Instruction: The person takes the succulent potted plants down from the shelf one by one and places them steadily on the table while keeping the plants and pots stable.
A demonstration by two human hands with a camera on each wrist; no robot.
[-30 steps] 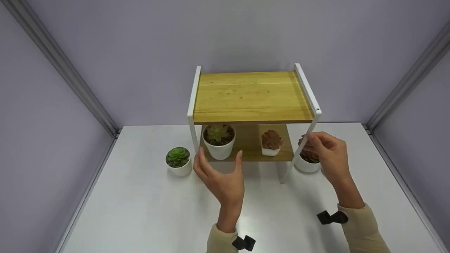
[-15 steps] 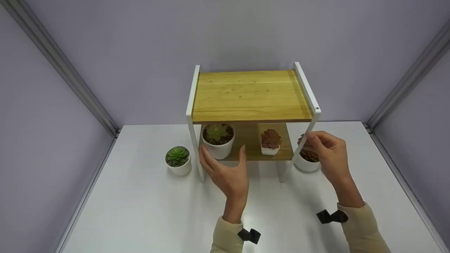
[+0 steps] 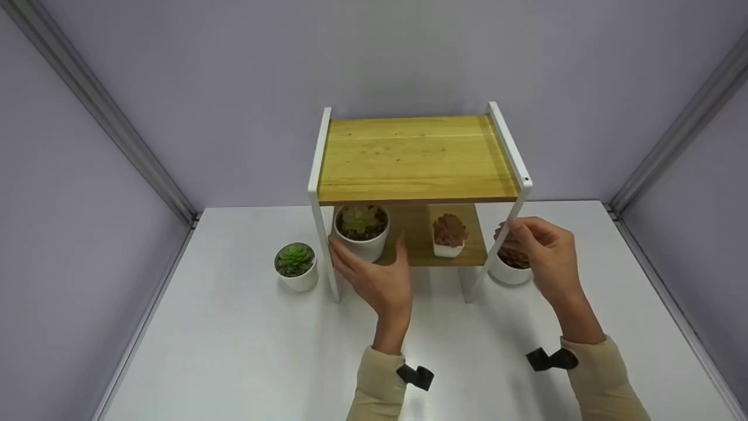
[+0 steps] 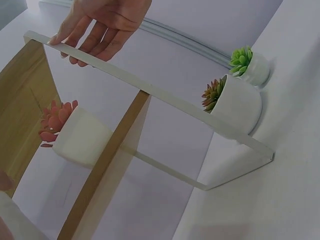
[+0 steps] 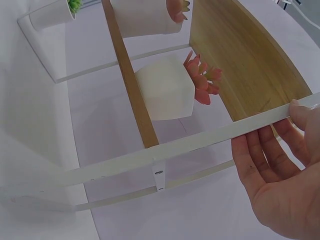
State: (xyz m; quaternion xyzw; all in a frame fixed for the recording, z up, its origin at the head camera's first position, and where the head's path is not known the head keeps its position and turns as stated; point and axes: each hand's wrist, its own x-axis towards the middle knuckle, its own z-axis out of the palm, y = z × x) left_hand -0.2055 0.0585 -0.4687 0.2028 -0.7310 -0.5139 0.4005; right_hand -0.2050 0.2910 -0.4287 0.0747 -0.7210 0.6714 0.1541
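Note:
A two-tier shelf has wooden boards point(image 3: 415, 158) in a white frame point(image 3: 507, 146). My left hand point(image 3: 380, 283) is at the lower board's left end, its fairly straight fingers beside a round white pot point(image 3: 369, 250) with a green succulent point(image 3: 359, 221). Its thumb is raised on the pot's right side, with a gap to the pot. My right hand point(image 3: 546, 251) pinches the front right upright between thumb and fingers; the right wrist view shows the fingers behind the white bar point(image 5: 210, 137). A red succulent point(image 3: 450, 230) in a small white pot point(image 5: 167, 90) stands at the lower board's right.
A green succulent in a white pot point(image 3: 301, 276) stands on the white table point(image 3: 234, 339), left of the shelf. To the shelf's right is a pot with a reddish succulent point(image 4: 237, 107), partly behind my right hand, and a smaller green one point(image 4: 255, 67).
My left hand has moved slightly right and forward, its fingers now closer along the round pot's left side. The right hand keeps its hold on the upright.

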